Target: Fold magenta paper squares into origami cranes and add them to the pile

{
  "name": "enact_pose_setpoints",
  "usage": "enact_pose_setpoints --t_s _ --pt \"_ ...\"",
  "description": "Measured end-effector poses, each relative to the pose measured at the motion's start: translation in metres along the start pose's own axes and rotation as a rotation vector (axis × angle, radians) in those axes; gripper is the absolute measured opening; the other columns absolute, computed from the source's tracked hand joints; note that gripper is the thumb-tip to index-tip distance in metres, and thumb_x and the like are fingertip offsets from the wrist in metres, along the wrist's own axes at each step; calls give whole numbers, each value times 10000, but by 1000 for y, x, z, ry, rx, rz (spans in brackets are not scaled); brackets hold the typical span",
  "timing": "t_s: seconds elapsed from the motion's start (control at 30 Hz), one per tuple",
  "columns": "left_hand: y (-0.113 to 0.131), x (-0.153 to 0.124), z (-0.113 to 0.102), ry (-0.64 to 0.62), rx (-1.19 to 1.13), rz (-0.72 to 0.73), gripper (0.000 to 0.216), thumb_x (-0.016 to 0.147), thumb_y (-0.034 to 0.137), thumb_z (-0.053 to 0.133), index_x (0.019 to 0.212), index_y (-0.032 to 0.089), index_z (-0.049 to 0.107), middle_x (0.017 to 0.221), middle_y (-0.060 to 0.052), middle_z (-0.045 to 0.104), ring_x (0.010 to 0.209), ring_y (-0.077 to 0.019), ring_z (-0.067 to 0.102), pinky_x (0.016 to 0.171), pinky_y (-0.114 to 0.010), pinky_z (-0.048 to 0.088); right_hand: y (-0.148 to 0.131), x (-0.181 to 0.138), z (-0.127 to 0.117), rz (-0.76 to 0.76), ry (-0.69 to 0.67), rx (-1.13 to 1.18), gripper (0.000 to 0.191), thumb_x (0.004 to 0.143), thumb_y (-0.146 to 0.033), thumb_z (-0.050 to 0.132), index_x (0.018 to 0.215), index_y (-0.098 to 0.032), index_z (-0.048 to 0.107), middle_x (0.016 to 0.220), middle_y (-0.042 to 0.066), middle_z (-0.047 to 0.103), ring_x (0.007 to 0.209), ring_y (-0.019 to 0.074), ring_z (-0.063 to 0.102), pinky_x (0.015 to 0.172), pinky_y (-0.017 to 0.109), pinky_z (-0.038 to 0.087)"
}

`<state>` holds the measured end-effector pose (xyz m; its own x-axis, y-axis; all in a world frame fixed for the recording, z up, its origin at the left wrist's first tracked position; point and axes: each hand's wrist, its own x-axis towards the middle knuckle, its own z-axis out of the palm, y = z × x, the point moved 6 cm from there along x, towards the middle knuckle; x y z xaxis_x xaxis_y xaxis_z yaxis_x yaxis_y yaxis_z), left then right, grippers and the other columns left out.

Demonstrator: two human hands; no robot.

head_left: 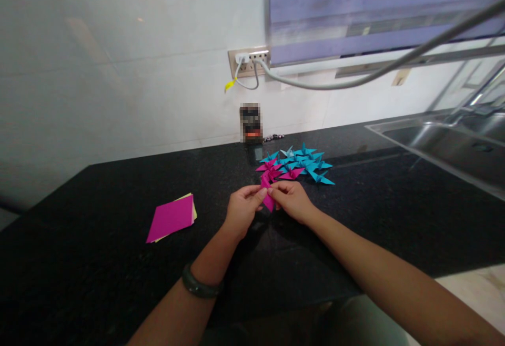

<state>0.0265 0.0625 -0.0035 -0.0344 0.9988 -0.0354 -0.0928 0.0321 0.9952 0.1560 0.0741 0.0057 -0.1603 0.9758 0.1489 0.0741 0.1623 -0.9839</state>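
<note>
My left hand point(242, 210) and my right hand point(292, 199) meet over the black counter point(98, 262), both pinched on a small folded magenta paper piece point(268, 196) held between their fingertips. Just beyond the hands lies a cluster of finished folded paper shapes, several blue ones point(307, 164) and a few magenta ones point(272, 168). A flat stack of square paper with a magenta sheet on top point(171, 218) lies to the left of my left hand. A dark band sits on my left wrist.
A steel sink point(445, 143) is set into the counter at the right. A wall socket with a white plug and grey cable point(248, 62) hangs above. A small blurred object point(251, 122) stands against the white wall.
</note>
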Motion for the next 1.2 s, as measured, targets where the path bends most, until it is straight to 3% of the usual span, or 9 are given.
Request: enact_pose_setpoints --t_s 0.17,0.5,0.63,0.7,0.8,0.97,1.07,1.2 --pt "4 2 2 -67 115 175 383 580 239 732 942 128 674 760 -56 684 643 -125 598 629 -233 483 0 1 -7 -2 64 -23 231 688 -331 539 548 -148 552 395 -49 456 367 61 392 391 188 295" --pt "22 -7 -3 104 483 509 218 744 216 554 912 140 669 792 -62 693 653 -136 629 614 -240 503 1 -1 1 29 20 17 223 684 -333 551 552 -154 545 388 -51 462 358 62 393 400 191 297" --pt "34 -17 2 101 683 766 183 762 187 530 834 148 694 809 -81 700 743 -160 640 726 -283 506 1 -1 1 41 7 81 228 684 -330 556 537 -157 533 379 -53 462 353 63 402 407 194 317" --pt "37 -20 5 72 707 815 194 762 184 529 851 152 698 853 -90 704 792 -171 641 780 -303 497 1 -2 1 38 7 92 235 681 -326 556 520 -159 518 380 -51 462 357 64 405 411 195 323" --pt "34 -16 4 46 585 673 204 756 264 557 850 155 701 864 -87 704 789 -178 642 764 -313 504 1 -1 -1 35 17 86 238 680 -325 551 514 -160 505 382 -52 456 360 64 404 410 194 319" --pt "10 -1 -4 46 -21 94 395 733 468 559 826 99 665 671 -65 661 554 -119 598 514 -228 481 3 0 -1 12 -30 15 214 696 -316 516 549 -162 491 420 -61 434 387 63 377 414 192 302" --pt "5 0 -2 -6 -169 -48 362 606 393 704 825 110 649 573 -3 600 467 -69 532 439 -169 421 -4 -2 2 -95 -136 -160 176 703 -254 497 556 -157 500 475 -56 419 448 65 363 442 189 286" --pt "0 -1 1 -99 -115 -138 304 547 346 753 675 98 632 507 1 580 444 -67 523 437 -169 427 -13 -4 1 -225 -198 -370 156 731 -197 483 589 -150 527 552 -34 466 538 82 409 513 199 319"
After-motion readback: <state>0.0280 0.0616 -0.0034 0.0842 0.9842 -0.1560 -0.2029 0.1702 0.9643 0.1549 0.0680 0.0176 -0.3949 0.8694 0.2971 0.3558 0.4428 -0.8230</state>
